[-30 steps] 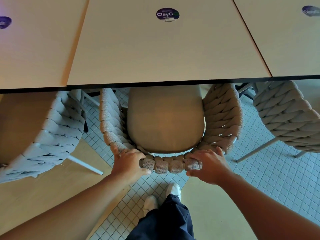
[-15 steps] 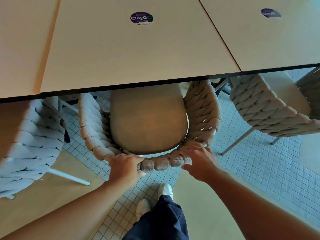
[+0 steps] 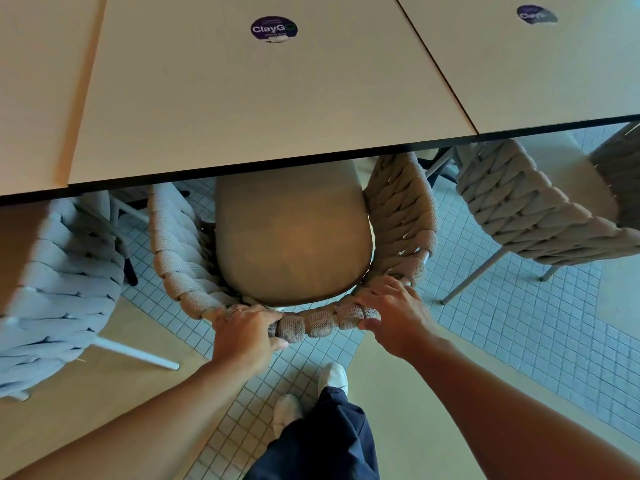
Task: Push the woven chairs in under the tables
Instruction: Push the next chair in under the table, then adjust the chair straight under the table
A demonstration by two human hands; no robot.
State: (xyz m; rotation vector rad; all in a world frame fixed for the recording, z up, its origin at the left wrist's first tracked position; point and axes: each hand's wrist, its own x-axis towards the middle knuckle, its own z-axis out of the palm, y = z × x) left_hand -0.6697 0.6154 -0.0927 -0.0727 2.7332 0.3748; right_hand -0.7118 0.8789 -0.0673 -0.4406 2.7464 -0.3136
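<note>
A beige woven chair (image 3: 398, 216) with a tan seat cushion (image 3: 291, 237) stands in front of me, the front of its seat hidden under the pale table (image 3: 242, 98). My left hand (image 3: 242, 334) is wrapped around the left part of the chair's back rim. Further right on the same rim, near its corner, my right hand (image 3: 394, 317) has its fingers over the top and its thumb underneath.
A grey woven chair (image 3: 59, 289) stands close on the left, partly under the neighbouring table. Another woven chair (image 3: 526, 216) on the right sticks out from its table (image 3: 554, 64). My white shoes (image 3: 332, 375) are on the tiled floor just behind the middle chair.
My right hand has slid rightward along the back rim towards its corner. The view has swung right, so more of the right chair shows. My left hand keeps its grip.
</note>
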